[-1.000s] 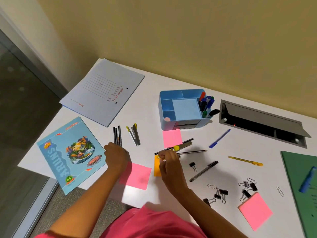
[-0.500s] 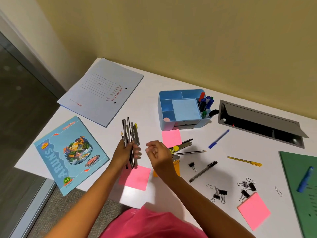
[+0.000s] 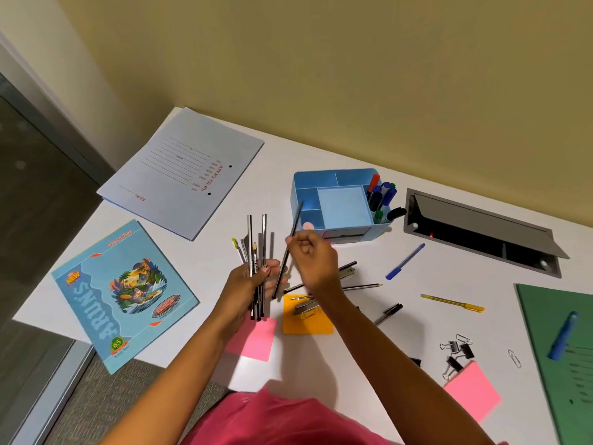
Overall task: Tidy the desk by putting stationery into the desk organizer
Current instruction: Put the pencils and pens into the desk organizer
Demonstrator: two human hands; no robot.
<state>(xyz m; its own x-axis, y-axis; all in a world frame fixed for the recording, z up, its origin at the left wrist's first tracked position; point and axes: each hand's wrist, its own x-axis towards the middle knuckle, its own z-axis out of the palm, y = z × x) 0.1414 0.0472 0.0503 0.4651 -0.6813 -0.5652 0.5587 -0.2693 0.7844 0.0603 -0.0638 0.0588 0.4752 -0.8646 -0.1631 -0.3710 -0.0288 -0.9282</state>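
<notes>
The right hand (image 3: 313, 261) covers most of a pink sticky note (image 3: 332, 247) in front of the desk organizer (image 3: 337, 203) and the near ends of the pencils (image 3: 359, 286) lying on the desk. The right forearm hides some binder clips (image 3: 415, 361). The green folder (image 3: 558, 348) at the desk's right edge is cut off by the frame. The left hand (image 3: 248, 284) masks the middles of its bundled pencils (image 3: 256, 252); their count is unclear. The single pencil (image 3: 293, 232) in the right hand is blurred.
</notes>
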